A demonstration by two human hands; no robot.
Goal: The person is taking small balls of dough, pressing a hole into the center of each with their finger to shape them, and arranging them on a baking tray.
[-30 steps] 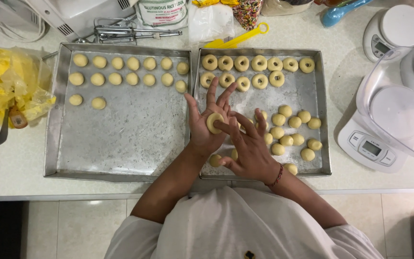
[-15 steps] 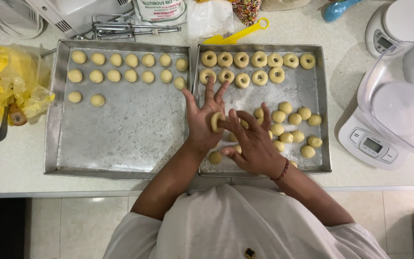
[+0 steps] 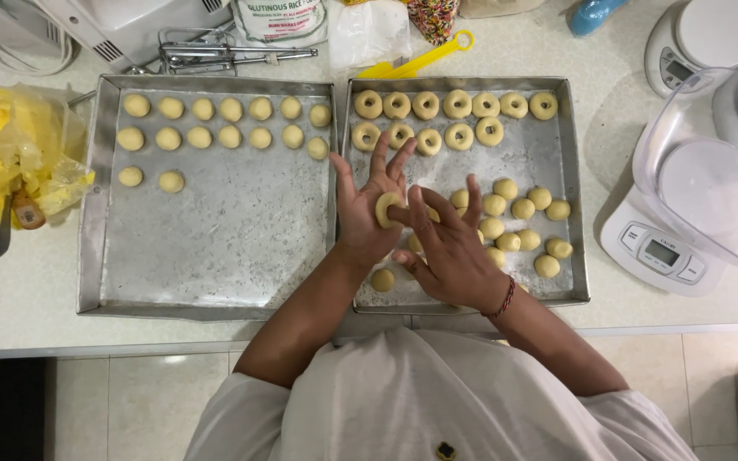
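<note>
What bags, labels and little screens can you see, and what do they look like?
White bag: top edge, above the left tray, with dark print.
Clear bag: right of it, white powder inside.
Sprinkle pack: top middle, many colours.
Yellow bag: far left, crumpled.
Scale screen: right, small grey rectangle on white base.
Second scale: top right, white, round.
</note>
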